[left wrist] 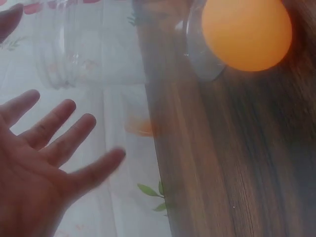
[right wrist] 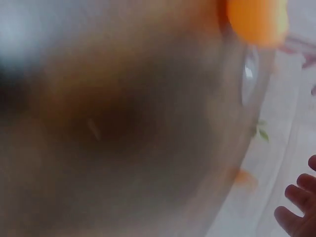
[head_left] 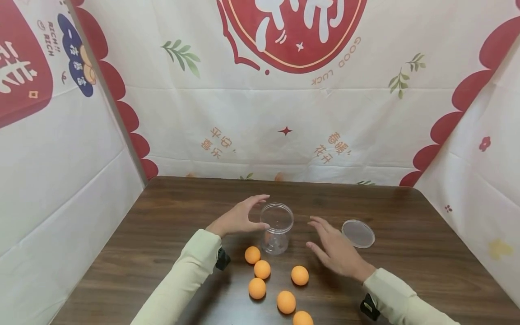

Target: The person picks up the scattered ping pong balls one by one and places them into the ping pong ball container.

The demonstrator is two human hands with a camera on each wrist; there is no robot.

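Observation:
In the head view a clear plastic jar (head_left: pixel 277 234) stands upright and uncovered on the table. My left hand (head_left: pixel 237 219) is beside its left side, thumb and fingers spread around the rim; the left wrist view shows the fingers straight and nothing in the palm. Whether the thumb touches the jar I cannot tell. To the jar's right, my right hand (head_left: pixel 339 253) hovers with its fingers extended, apart from the jar and holding nothing. A round clear lid (head_left: pixel 358 234) lies just beyond the right hand. Several orange balls, among them one ball (head_left: pixel 299 275), lie in front of the jar.
The brown wooden table (head_left: pixel 134 253) ends at a white printed cloth (head_left: pixel 227 108) hanging behind it. More cloth hangs at both sides. One orange ball (head_left: pixel 303 318) is cut by the lower frame edge. The right wrist view is mostly blurred.

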